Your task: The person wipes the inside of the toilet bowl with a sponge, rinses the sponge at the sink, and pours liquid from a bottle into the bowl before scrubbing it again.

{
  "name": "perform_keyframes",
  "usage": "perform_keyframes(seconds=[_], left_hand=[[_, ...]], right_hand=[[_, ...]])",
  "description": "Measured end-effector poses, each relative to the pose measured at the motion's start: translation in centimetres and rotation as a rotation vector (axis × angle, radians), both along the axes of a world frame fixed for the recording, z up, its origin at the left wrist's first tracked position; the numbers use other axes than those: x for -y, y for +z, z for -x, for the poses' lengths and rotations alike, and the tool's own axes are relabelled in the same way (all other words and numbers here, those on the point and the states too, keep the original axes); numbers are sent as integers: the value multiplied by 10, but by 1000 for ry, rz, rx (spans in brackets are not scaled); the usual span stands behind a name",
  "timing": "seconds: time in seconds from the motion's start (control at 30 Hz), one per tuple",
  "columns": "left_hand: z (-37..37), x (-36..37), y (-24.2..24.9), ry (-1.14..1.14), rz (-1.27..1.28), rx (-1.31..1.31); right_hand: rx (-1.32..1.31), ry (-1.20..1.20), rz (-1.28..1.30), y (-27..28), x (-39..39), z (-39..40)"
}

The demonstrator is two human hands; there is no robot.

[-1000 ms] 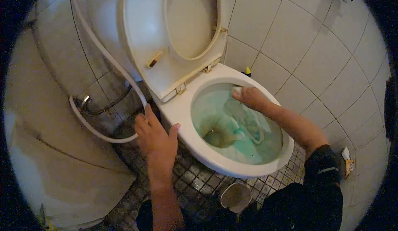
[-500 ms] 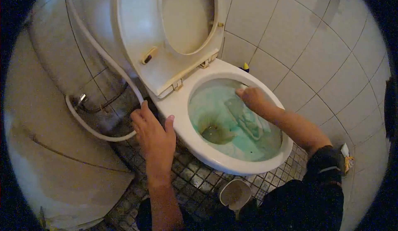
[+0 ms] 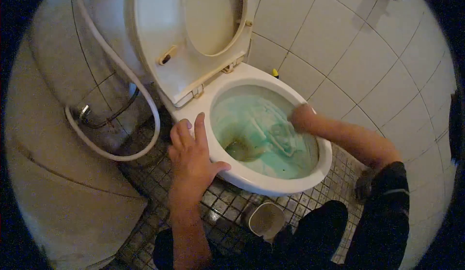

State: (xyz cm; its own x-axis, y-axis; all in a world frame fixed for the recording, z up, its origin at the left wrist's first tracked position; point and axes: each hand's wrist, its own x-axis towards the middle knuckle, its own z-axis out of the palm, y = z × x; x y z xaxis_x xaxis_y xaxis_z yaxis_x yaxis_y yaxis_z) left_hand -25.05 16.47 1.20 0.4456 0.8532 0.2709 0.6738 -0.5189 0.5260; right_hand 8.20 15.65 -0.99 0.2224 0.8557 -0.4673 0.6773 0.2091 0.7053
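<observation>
My left hand (image 3: 191,156) rests on the near-left rim of the white toilet bowl (image 3: 249,177), its fingers spread and the thumb stretched along the edge. Inside the bowl, by the right inner wall, is my right hand (image 3: 304,119), curled closed and slightly smeared. Whatever it grips, if anything, is hidden. Blue-green liquid with pale foamy streaks (image 3: 278,137) coats the inside of the bowl. Brownish water (image 3: 238,149) lies around the drain. The toilet seat and lid (image 3: 162,25) stand raised against the back.
A white hose (image 3: 121,64) loops down at the left near a metal valve (image 3: 85,111). On the tiled floor stands a small dipper-like container (image 3: 266,220) between my legs. A yellow-topped object (image 3: 275,72) shows behind the bowl. Tiled wall (image 3: 334,42) bounds the right.
My left hand has moved from beside the hose onto the bowl rim. My right hand has shifted toward the right inner wall. The foam streaks have spread, and the view has moved slightly.
</observation>
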Motion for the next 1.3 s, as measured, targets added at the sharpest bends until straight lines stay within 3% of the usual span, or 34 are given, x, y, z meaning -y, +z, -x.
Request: perform_keyframes(seconds=[0.17,0.33,0.43,0.47,0.53,0.6,0.67,0.8,0.93,1.0,1.03,1.1,1.13,1.2,1.23,1.3], left_hand=[[-2,3,-6,42,-13,-76],[-3,-1,-4,31,59,-78],[-4,-1,-3,29,32,-100],[-5,-1,-3,28,31,-102],[-4,0,-3,43,54,-107],[-4,2,-4,51,44,-108],[-4,2,-5,52,28,-105],[-4,1,-8,27,37,-59],[-5,1,-3,8,56,-75],[-6,1,-4,0,58,-73],[-6,0,-3,3,52,-77],[-7,0,-1,-2,48,-93],[-8,-1,-1,5,40,-107],[-9,-3,-1,-9,41,-113],[-8,-4,-2,-12,46,-130],[-8,-5,-1,-1,57,-145]], right_hand=[[-139,262,-305,-26,-26,-22],[-100,14,-17,11,60,29],[-95,52,-109,4,70,30],[-97,51,-110,-5,63,19],[-267,163,-422,-24,28,-11],[-287,246,-506,-20,-13,-6],[-314,490,-477,-24,-55,-5],[-295,622,-549,-26,-68,5],[-177,99,-138,-9,-3,-2],[-81,-63,150,10,28,16],[-78,-74,152,23,36,27],[-171,-164,564,38,47,43],[-168,-175,564,33,47,35],[-502,-494,712,19,39,19],[-503,-490,712,17,39,15],[-357,-73,442,13,41,7]])
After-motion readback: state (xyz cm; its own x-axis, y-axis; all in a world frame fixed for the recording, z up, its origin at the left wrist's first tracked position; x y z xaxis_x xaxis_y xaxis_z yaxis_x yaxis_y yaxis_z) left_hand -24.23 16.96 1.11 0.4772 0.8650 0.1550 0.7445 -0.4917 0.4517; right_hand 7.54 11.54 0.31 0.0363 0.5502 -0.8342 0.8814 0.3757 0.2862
